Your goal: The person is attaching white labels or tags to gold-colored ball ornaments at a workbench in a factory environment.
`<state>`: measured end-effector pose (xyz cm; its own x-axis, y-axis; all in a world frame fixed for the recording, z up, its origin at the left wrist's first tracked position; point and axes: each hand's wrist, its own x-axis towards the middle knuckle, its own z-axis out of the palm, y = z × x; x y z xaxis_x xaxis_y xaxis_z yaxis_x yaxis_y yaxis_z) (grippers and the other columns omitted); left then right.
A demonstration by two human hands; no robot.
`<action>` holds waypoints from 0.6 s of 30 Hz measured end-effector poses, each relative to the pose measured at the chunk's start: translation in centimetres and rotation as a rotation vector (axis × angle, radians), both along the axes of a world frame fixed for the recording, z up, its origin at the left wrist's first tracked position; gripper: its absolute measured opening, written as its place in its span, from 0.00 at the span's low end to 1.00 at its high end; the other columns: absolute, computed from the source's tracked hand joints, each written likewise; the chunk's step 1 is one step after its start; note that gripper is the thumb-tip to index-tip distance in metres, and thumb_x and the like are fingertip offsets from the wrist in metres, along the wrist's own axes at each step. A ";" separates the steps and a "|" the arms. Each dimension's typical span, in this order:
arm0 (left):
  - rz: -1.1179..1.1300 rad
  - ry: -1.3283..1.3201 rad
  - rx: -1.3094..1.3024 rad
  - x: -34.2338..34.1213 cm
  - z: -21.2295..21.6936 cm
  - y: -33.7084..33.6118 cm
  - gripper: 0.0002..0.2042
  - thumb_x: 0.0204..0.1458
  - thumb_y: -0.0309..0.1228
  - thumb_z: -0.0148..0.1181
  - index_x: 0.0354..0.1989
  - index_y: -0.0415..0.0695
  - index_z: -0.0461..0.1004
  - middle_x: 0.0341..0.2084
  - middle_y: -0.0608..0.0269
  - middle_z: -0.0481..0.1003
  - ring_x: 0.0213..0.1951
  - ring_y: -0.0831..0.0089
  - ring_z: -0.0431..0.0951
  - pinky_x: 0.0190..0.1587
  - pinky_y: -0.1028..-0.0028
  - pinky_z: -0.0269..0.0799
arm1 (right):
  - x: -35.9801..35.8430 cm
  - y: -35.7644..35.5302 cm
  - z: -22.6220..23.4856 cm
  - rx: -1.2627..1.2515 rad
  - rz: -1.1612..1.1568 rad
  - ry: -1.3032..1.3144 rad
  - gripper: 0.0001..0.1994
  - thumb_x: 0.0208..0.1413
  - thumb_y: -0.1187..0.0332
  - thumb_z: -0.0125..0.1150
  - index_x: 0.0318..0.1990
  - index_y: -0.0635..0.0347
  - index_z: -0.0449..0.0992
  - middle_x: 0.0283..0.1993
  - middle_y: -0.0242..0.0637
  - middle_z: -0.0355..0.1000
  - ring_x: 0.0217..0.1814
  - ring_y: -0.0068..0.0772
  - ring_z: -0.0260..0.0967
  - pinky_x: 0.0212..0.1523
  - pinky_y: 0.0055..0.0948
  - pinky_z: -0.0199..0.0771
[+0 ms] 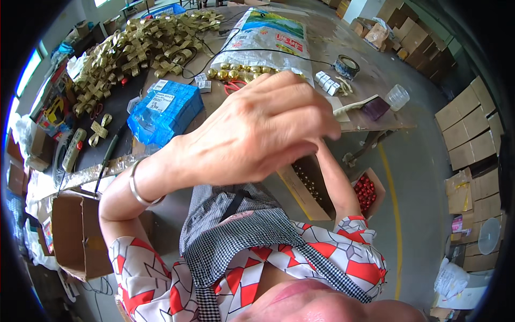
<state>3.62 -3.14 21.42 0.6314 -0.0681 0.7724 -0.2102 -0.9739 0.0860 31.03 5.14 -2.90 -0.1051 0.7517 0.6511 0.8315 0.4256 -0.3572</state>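
My left hand [257, 129] is raised close to the camera, back toward me, and fills the middle of the view. Its fingers are bent and held together, pointing right, and the palm side is hidden. A silver bangle [138, 189] circles the wrist. My right forearm [333, 180] rises from the lower right and ends behind the left hand, so the right hand is hidden. Behind the hands a row of gold balls [236, 70] and red scissors [234, 85] lie on the worktable [327, 40], in front of a printed woven sack [268, 35].
A heap of gold ribbon bows [139, 45] and a blue plastic-wrapped pack [166, 110] lie on the table's left. A tape roll [346, 66], a clear cup [397, 97] and small white boxes [327, 80] sit right. Below are a box of red balls [366, 191] and stacked cartons [466, 129].
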 end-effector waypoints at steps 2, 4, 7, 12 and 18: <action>0.009 -0.006 -0.053 1.2 -0.5 1.8 0.21 0.39 0.22 0.65 0.44 0.38 0.69 0.39 0.55 0.73 0.41 0.56 0.74 0.43 0.63 0.70 | 0.5 0.0 -0.1 0.021 -0.003 0.009 0.03 0.48 0.74 0.58 0.31 0.60 0.73 0.33 0.39 0.68 0.38 0.43 0.67 0.40 0.37 0.67; 0.015 0.010 -0.065 1.7 -1.0 3.3 0.23 0.38 0.22 0.65 0.47 0.39 0.68 0.41 0.54 0.72 0.41 0.55 0.73 0.43 0.63 0.69 | 0.1 -0.2 0.3 0.012 -0.010 -0.027 0.03 0.47 0.74 0.58 0.31 0.60 0.72 0.33 0.39 0.68 0.38 0.44 0.67 0.40 0.39 0.67; 0.014 0.042 -0.005 2.5 -1.2 5.6 0.23 0.37 0.23 0.64 0.47 0.41 0.70 0.42 0.54 0.72 0.40 0.55 0.73 0.42 0.64 0.69 | -0.3 -0.6 0.7 0.048 -0.040 0.048 0.04 0.45 0.75 0.58 0.30 0.60 0.72 0.32 0.39 0.68 0.38 0.45 0.67 0.40 0.39 0.66; -0.048 -0.236 0.105 4.8 -1.1 6.9 0.13 0.31 0.18 0.59 0.29 0.46 0.73 0.29 0.57 0.73 0.25 0.68 0.74 0.26 0.74 0.69 | -1.0 -0.7 2.4 -0.194 -0.159 -0.138 0.11 0.44 0.70 0.59 0.37 0.60 0.73 0.35 0.42 0.68 0.42 0.49 0.65 0.46 0.40 0.65; -0.323 -0.231 -0.083 4.7 -1.5 11.1 0.12 0.34 0.19 0.57 0.30 0.45 0.73 0.29 0.57 0.73 0.26 0.67 0.74 0.28 0.73 0.69 | -0.2 0.1 0.4 0.025 -0.064 -0.041 0.06 0.44 0.70 0.59 0.31 0.57 0.73 0.33 0.35 0.68 0.37 0.41 0.66 0.39 0.36 0.66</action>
